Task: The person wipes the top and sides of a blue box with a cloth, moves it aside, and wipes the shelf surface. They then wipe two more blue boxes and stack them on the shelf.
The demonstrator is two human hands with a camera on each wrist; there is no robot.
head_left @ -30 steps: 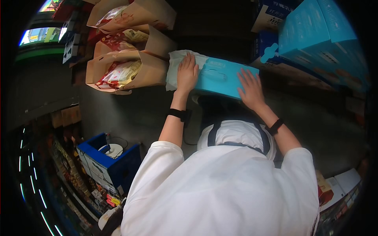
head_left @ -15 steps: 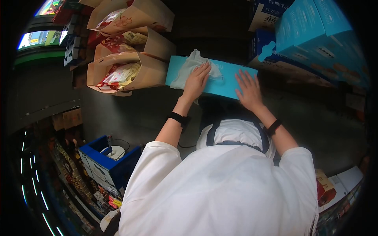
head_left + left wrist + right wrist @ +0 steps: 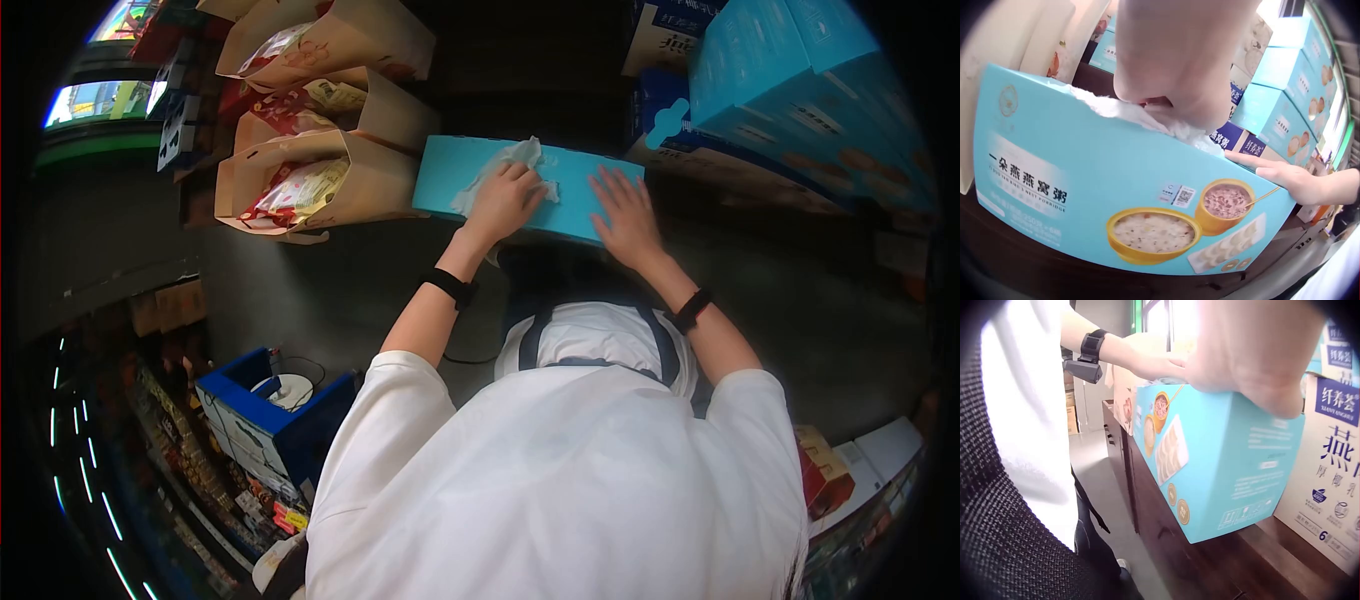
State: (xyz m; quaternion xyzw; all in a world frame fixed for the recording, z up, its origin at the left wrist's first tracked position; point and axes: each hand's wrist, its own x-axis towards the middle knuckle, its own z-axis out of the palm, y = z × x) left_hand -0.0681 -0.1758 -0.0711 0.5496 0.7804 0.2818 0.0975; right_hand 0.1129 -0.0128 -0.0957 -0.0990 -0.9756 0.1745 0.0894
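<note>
A light blue carton (image 3: 440, 180) of porridge, printed with bowls on its front, stands on a dark wooden surface. On its top lies a crumpled white cloth (image 3: 525, 153), bunched under my left hand (image 3: 503, 206). The left fingers are bent and grip the cloth against the carton. My right hand (image 3: 630, 222) rests flat on the top near the right end, fingers spread. In the left wrist view the cloth (image 3: 1100, 105) runs along the carton's upper edge. The right wrist view shows the carton's end (image 3: 1241, 469) beneath the right hand.
Several brown paper bags (image 3: 390, 185) with packets inside stand just left of the carton. Stacked light blue boxes (image 3: 770, 80) and a white and dark blue carton (image 3: 1329, 462) stand to the right. A blue stand (image 3: 290, 410) is on the floor behind at left.
My left hand has slid the cloth from the carton's left end towards the middle, and its fingers have gone from flat to bent. The right hand stays on the right end.
</note>
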